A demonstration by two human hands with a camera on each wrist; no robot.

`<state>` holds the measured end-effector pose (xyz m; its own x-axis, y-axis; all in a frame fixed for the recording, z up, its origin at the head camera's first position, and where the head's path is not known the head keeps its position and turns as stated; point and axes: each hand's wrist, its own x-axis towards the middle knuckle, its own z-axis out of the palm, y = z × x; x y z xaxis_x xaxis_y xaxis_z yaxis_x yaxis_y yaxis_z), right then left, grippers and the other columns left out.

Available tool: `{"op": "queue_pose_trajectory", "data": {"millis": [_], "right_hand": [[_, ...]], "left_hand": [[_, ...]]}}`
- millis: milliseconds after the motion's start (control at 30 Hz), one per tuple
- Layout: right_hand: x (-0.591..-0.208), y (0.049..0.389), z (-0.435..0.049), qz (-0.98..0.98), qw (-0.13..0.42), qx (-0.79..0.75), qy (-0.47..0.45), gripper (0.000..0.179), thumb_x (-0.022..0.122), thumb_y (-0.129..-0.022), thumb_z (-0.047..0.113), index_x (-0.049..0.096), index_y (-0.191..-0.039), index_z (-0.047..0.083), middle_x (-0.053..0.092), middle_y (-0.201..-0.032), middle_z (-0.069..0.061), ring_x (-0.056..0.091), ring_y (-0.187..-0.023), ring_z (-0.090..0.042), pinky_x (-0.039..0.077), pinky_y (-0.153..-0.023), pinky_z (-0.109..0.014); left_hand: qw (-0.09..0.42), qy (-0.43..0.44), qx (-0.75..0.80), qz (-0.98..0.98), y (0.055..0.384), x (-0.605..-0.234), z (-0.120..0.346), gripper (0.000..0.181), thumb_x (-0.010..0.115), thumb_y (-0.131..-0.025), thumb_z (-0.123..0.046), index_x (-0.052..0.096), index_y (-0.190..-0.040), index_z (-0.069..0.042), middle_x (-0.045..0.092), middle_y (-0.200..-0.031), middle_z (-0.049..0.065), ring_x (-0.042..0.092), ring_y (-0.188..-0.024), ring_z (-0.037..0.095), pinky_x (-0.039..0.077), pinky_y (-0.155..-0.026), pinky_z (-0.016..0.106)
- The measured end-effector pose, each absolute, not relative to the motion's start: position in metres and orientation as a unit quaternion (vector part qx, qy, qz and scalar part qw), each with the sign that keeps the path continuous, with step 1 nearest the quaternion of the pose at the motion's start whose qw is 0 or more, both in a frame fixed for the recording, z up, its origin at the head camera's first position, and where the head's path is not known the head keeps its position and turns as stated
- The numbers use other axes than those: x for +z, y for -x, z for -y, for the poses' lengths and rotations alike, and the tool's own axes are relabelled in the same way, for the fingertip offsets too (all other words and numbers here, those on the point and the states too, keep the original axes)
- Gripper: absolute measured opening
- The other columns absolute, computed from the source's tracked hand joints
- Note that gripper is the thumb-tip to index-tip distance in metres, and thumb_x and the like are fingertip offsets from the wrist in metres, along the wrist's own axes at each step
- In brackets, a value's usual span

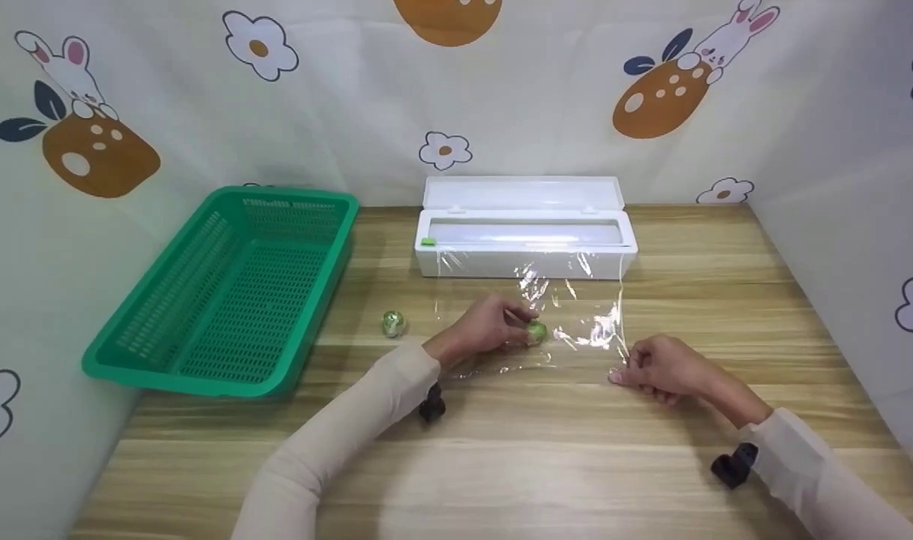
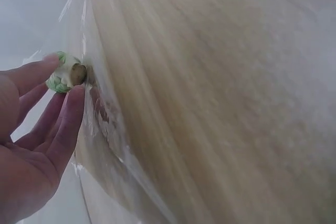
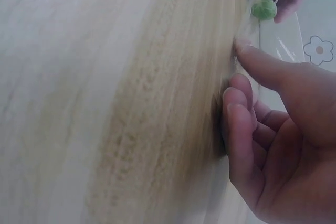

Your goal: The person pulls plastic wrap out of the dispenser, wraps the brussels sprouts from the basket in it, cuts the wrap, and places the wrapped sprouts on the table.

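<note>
My left hand (image 1: 494,326) holds a small Brussels sprout (image 1: 536,332) between thumb and fingertips, over a sheet of clear plastic wrap (image 1: 576,307). In the left wrist view the sprout's cut brown stem (image 2: 78,74) faces the wrap. My right hand (image 1: 666,367) pinches the near right corner of the wrap, its other fingers curled in over the wooden table. The sheet runs out from a white wrap dispenser (image 1: 524,262), whose lid stands raised. Left of my left hand lies another sprout (image 1: 394,324) with a shiny surface.
A green plastic basket (image 1: 336,255) with slotted sides stands at the left of the wooden table (image 1: 539,465). Patterned cloth (image 1: 351,90) hangs behind and at both sides. The dispenser has a small green slider (image 1: 428,241) at its left end.
</note>
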<state>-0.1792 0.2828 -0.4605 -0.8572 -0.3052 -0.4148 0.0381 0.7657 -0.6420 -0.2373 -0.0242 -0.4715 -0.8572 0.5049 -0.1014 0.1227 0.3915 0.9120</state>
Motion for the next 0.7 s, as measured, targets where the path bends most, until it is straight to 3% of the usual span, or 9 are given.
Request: {"op": "queue_pose_trajectory", "data": {"millis": [267,500,700], "right_hand": [[-0.455,0.177,-0.288,-0.891,0.267,-0.353,0.100,0.034,0.075,-0.089,0.037,0.063,-0.083,0.006,0.061,-0.063,-0.001,0.054,-0.051,-0.011,0.050,-0.044,-0.025],[-0.451,0.171,-0.285,-0.926,0.154,-0.322,0.125,0.028,0.083,-0.081,0.033,0.067,-0.088,0.010,0.063,-0.077,0.000,0.054,-0.068,-0.012,0.045,-0.057,-0.021],[-0.459,0.170,-0.283,-0.919,0.105,-0.317,0.212,0.033,0.089,-0.072,0.024,0.071,-0.097,0.011,0.068,-0.091,-0.002,0.059,-0.082,-0.013,0.050,-0.073,-0.023]], "left_hand": [[0.156,-0.220,0.499,-0.823,0.227,-0.465,0.049,0.030,0.078,-0.083,-0.003,0.071,-0.112,0.003,0.070,-0.114,0.017,0.070,-0.097,0.025,0.059,-0.082,0.025],[0.136,-0.236,0.408,-0.871,0.206,-0.461,0.088,0.023,0.078,-0.085,-0.011,0.074,-0.106,-0.003,0.075,-0.099,0.009,0.068,-0.089,0.019,0.057,-0.082,0.029],[0.096,-0.301,0.287,-0.904,0.193,-0.462,0.115,0.032,0.085,-0.078,-0.027,0.076,-0.103,-0.009,0.072,-0.096,0.005,0.065,-0.089,0.016,0.055,-0.081,0.029]]}}
